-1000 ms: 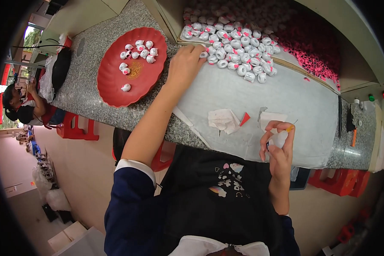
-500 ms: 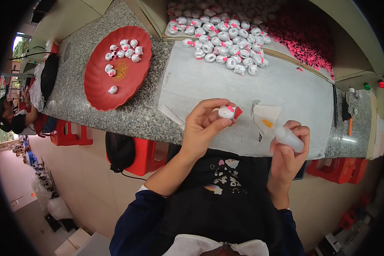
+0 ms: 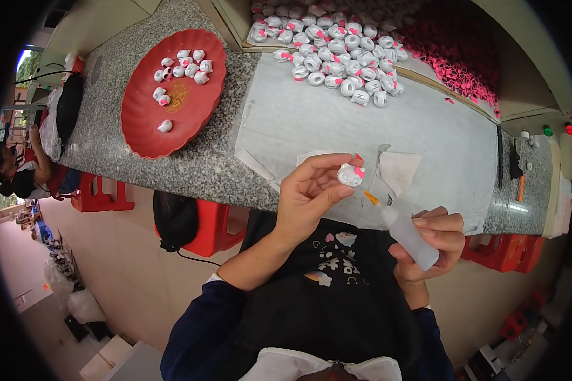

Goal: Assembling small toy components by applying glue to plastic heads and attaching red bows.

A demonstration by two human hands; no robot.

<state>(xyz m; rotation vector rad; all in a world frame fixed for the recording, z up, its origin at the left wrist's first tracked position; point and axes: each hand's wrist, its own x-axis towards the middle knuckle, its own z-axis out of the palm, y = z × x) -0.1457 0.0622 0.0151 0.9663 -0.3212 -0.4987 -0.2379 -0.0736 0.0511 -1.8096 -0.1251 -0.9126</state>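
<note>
My left hand (image 3: 304,198) pinches a small white cat-head piece (image 3: 349,176) with a pink bow between thumb and fingers. A bit of red (image 3: 358,157) shows just above it, at the fingertips. In my right hand (image 3: 440,240) is a translucent squeeze bottle (image 3: 410,241), tilted toward the left. Its orange nozzle (image 3: 371,198) points at the white piece, with the thin tip close to its lower right edge. Whether they touch, I cannot tell. Both hands are over the near part of the white sheet (image 3: 299,120).
A red scalloped dish (image 3: 197,120) with several white pieces sits on the speckled counter (image 3: 111,136) at left. More white pieces (image 3: 337,47) are heaped at the back, beside many small pink parts (image 3: 454,73). A folded white cloth (image 3: 400,170) lies beyond the bottle. Another person (image 3: 35,165) is far left.
The bottle has swung left and down, bringing its nozzle close to the white piece. My left hand has turned the piece and moved slightly right; the red bit now shows above it.
</note>
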